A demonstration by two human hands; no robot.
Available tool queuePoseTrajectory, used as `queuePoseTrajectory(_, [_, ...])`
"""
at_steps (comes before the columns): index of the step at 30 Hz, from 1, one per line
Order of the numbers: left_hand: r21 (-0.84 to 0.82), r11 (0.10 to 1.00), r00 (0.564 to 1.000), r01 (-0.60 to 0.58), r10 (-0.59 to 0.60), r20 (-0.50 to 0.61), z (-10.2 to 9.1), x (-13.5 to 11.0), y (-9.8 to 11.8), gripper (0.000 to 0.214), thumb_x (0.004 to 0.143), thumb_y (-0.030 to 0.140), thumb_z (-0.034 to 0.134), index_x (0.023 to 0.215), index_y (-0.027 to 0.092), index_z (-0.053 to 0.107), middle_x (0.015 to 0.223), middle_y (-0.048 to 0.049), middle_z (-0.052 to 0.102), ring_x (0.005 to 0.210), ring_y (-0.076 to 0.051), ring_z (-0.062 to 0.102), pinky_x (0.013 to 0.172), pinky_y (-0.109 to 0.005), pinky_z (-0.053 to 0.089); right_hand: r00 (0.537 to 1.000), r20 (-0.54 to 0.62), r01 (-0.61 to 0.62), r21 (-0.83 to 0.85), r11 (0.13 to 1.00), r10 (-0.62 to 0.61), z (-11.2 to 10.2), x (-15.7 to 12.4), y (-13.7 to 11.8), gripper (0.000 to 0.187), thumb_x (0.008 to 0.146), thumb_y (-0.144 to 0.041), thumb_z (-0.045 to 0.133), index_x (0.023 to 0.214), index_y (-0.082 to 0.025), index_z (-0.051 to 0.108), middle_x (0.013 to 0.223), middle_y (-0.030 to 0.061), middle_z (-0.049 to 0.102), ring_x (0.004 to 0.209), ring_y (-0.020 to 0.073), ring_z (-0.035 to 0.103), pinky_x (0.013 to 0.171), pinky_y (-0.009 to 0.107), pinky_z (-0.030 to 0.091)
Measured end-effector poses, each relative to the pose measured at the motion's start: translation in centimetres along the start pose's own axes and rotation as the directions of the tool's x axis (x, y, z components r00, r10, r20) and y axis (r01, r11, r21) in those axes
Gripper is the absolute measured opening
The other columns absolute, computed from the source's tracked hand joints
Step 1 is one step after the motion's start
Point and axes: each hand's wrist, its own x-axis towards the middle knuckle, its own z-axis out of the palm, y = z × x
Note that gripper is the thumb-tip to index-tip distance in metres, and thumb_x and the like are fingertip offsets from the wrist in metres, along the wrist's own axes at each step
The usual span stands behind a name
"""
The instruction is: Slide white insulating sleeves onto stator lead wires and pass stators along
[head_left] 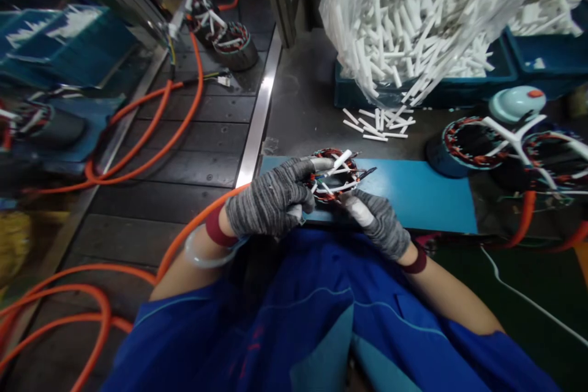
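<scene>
A round motor stator [333,176] with copper windings and white sleeves rests at the near edge of a blue mat [413,196]. My left hand [271,199], in a grey knit glove, wraps round the stator's left side. My right hand [379,220], gloved with a taped finger, is closed at the stator's near right edge, and a thin dark tool tip [367,173] pokes out beyond it. White sleeve tubes stick out from inside the stator.
A clear bag of white tubes [413,18] hangs over a blue bin [353,89]; loose tubes [379,124] lie below. More stators [463,144] sit right, one [234,43] on the conveyor. Orange hoses [151,128] cross the dark belt.
</scene>
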Motion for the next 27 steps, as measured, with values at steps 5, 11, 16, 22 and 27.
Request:
queuePoseTrajectory(5, [-0.051,0.999,0.998,-0.001,-0.002,-0.066,0.1,0.5,1.0,0.027,0.083,0.007,0.054,0.101,0.021,0.069,0.158,-0.0105,0.048,0.141,-0.030,0.054,0.114,-0.050,0.051,0.949,0.274,-0.248,0.340,0.907,0.157,0.8,0.8,-0.7,0.055,0.100,-0.058,0.049,0.058,-0.022,0.053,0.054,-0.0024,0.051,0.053,0.0119,0.046,0.059,0.029,0.041])
queuePoseTrajectory(11, [0.059,0.982,0.929,0.178,-0.148,-0.338,2.1,2.1,-0.2,0.032,0.096,0.028,0.062,0.126,0.017,0.061,0.132,-0.0131,0.066,0.127,-0.025,0.063,0.109,-0.044,0.054,0.986,0.160,-0.059,0.098,0.993,0.042,0.6,-0.3,-0.3,0.040,0.097,-0.051,0.057,0.072,-0.021,0.065,0.067,-0.0011,0.062,0.063,0.0129,0.051,0.067,0.029,0.044])
queuePoseTrajectory(16, [0.220,0.883,0.846,0.414,-0.284,-0.451,2.9,4.0,-0.9,0.045,0.092,0.055,0.067,0.111,0.014,0.068,0.105,-0.0094,0.073,0.100,-0.023,0.070,0.093,-0.039,0.056,0.982,-0.191,-0.038,-0.129,0.991,0.013,-4.0,1.8,0.6,0.046,0.097,-0.061,0.054,0.077,-0.024,0.072,0.062,0.0001,0.065,0.059,0.0165,0.057,0.066,0.033,0.049])
queuePoseTrajectory(22, [0.374,0.749,0.835,0.548,-0.460,-0.302,3.6,6.9,0.1,0.057,0.087,0.068,0.066,0.108,0.015,0.072,0.101,-0.0116,0.076,0.092,-0.027,0.073,0.083,-0.038,0.057,0.995,-0.021,0.096,-0.045,0.994,-0.097,-6.1,7.8,2.8,0.044,0.089,-0.062,0.063,0.099,-0.020,0.071,0.092,0.0047,0.073,0.083,0.0197,0.066,0.077,0.034,0.053])
queuePoseTrajectory(27, [0.501,0.722,0.870,0.477,-0.469,-0.153,2.9,5.8,0.1,0.030,0.097,0.040,0.065,0.119,0.022,0.073,0.106,-0.0076,0.078,0.095,-0.024,0.075,0.084,-0.036,0.059,0.977,-0.073,0.184,-0.203,0.962,-0.202,-4.8,8.5,2.2,0.046,0.091,-0.056,0.061,0.064,-0.020,0.055,0.062,-0.0026,0.053,0.061,0.0121,0.045,0.060,0.028,0.038])
